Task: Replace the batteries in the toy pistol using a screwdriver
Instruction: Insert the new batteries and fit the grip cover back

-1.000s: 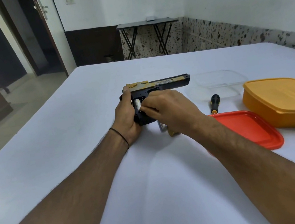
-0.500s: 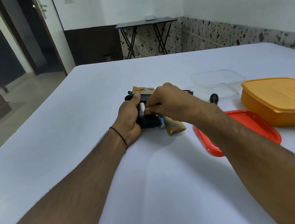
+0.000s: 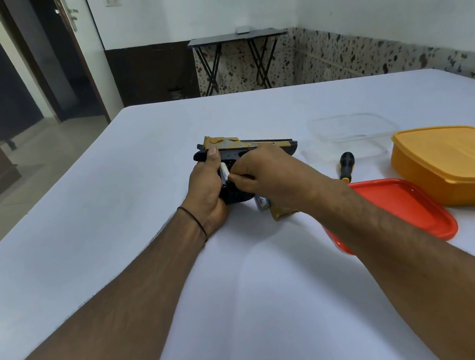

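While the left hand grips the pistol, the right hand pinches a battery. The screwdriver lies toward the right edge.

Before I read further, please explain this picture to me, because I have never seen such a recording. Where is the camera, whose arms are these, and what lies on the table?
There is no machine here. A person wears a wide camera on the head, so you look down along their own two arms. The left hand has its grip round the handle of a black and gold toy pistol, which rests on the white table. The right hand pinches a small white battery at the open handle. Beside that wrist lie what looks like a second battery and a gold cover piece. Further right are a screwdriver, a red lid, a closed orange box and a clear tub.
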